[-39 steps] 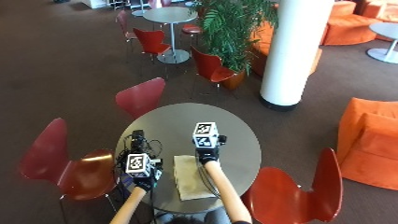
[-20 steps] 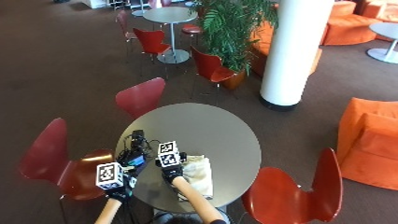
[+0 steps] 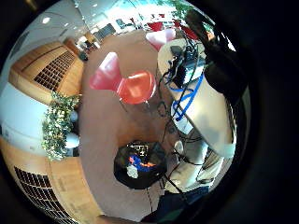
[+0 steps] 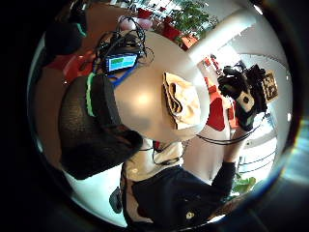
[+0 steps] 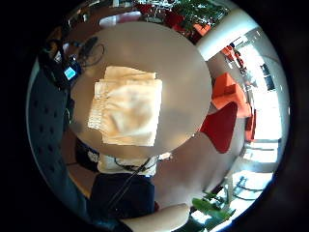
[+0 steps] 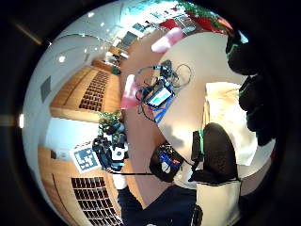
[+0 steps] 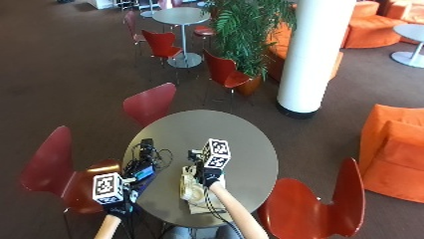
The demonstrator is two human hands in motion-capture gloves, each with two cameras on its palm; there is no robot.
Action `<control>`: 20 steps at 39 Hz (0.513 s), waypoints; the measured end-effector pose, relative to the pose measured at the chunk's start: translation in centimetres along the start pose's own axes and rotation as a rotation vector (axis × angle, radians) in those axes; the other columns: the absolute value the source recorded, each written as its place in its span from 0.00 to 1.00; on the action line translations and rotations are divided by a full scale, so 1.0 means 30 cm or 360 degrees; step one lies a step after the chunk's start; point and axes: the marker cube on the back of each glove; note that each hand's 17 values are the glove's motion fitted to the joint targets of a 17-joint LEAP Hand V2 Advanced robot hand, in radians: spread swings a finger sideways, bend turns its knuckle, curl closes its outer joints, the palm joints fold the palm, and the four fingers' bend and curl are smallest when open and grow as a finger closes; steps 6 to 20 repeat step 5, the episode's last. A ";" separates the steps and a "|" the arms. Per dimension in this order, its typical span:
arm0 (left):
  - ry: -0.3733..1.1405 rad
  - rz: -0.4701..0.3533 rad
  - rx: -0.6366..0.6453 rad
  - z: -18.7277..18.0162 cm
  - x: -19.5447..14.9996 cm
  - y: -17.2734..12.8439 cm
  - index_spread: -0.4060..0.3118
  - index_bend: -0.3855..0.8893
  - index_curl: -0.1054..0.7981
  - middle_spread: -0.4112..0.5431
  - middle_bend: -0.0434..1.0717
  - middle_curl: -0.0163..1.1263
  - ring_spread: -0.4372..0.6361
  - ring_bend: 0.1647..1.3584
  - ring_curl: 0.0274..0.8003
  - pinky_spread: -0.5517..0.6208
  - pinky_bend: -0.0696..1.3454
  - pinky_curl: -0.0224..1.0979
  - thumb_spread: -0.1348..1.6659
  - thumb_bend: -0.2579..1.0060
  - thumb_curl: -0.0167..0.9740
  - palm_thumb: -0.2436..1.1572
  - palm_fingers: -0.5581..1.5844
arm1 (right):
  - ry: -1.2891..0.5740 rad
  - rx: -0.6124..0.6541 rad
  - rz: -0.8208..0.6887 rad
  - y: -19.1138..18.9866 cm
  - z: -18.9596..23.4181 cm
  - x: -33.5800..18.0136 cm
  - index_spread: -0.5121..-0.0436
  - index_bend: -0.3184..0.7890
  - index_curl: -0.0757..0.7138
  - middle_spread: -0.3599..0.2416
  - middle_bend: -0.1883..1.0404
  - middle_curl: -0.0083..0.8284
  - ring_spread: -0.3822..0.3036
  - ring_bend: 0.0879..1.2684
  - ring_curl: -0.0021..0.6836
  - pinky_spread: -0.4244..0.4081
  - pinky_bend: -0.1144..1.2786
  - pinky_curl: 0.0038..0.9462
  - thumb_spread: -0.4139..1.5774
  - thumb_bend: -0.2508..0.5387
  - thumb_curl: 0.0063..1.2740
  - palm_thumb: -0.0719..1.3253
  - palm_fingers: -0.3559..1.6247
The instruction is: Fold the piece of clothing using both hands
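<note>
**On the near edge of the table, a folded cloth**

Near the person's side of the round table (image 7: 252, 144) lies the cloth (image 7: 193, 191), cream-coloured and folded into a rough rectangle with layered edges showing along one side. It rests flat on the tabletop and nothing grips it.

Above it hovers the right hand (image 7: 211, 175); from the outside view the hand partly covers the cloth's far end. Its palm views show the cloth whole below and the gloved fingers (image 6: 254, 99) loosely bent, with nothing in them.

Off to the side, beyond the table's rim, hangs the left hand (image 7: 118, 204), well apart from the cloth. Its fingers (image 4: 96, 121) curve loosely, and they hold nothing.

Beside the cloth, on the table's left part, sits a small device (image 7: 142, 173) with a lit screen amid a tangle of cables (image 7: 151, 154).

Red chairs (image 7: 151, 103) ring the table.
</note>
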 end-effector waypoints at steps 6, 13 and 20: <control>0.0019 0.0058 0.0016 0.009 0.021 0.033 0.32 0.41 0.51 0.26 0.19 0.36 0.31 0.11 0.44 0.31 0.28 0.38 0.81 0.19 0.41 0.48 0.71 | -0.0086 0.0050 0.0038 0.060 -0.037 0.073 0.57 0.33 0.28 0.32 0.41 0.58 0.23 0.54 0.67 0.14 0.66 0.45 0.67 0.29 0.45 0.67 0.73; 0.0019 0.0058 0.0016 0.009 0.021 0.033 0.32 0.41 0.51 0.26 0.19 0.36 0.31 0.11 0.44 0.31 0.28 0.38 0.81 0.19 0.41 0.48 0.71 | -0.0086 0.0050 0.0038 0.060 -0.037 0.073 0.57 0.33 0.28 0.32 0.41 0.58 0.23 0.54 0.67 0.14 0.66 0.45 0.67 0.29 0.45 0.67 0.73; 0.0019 0.0058 0.0016 0.009 0.021 0.033 0.32 0.41 0.51 0.26 0.19 0.36 0.31 0.11 0.44 0.31 0.28 0.38 0.81 0.19 0.41 0.48 0.71 | -0.0086 0.0050 0.0038 0.060 -0.037 0.073 0.57 0.33 0.28 0.32 0.41 0.58 0.23 0.54 0.67 0.14 0.66 0.45 0.67 0.29 0.45 0.67 0.73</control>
